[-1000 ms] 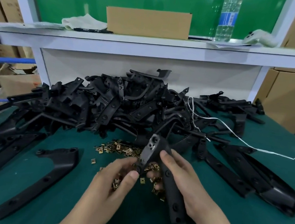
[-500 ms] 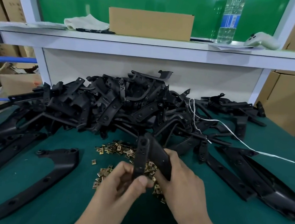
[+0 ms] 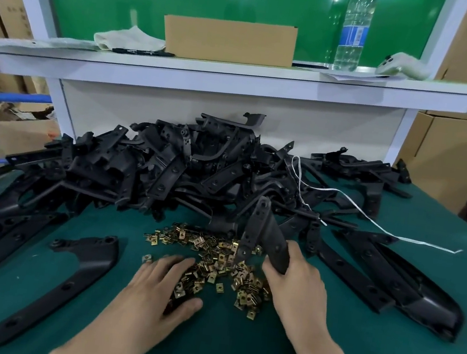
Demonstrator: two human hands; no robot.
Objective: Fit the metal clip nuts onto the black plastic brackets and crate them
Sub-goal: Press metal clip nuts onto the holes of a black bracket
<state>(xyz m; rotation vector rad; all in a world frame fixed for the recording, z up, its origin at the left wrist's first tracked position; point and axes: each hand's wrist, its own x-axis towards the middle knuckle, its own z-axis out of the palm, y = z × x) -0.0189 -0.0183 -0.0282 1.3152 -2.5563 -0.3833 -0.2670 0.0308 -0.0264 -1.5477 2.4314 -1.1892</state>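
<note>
A black plastic bracket stands tilted upright over a loose heap of brass-coloured clip nuts on the green table. My right hand grips the bracket's lower end. My left hand lies palm down on the left part of the nut heap, fingers spread among the nuts; whether it pinches one is hidden. Behind the nuts rises a large pile of black brackets.
Single long brackets lie at the left and right. A white cord trails across the right of the pile. A white shelf carries a cardboard box, a water bottle and a cloth. Cartons stand at both sides.
My left hand has left the bracket and dropped onto the nut heap. My right hand has swung the bracket upright and a little to the right.
</note>
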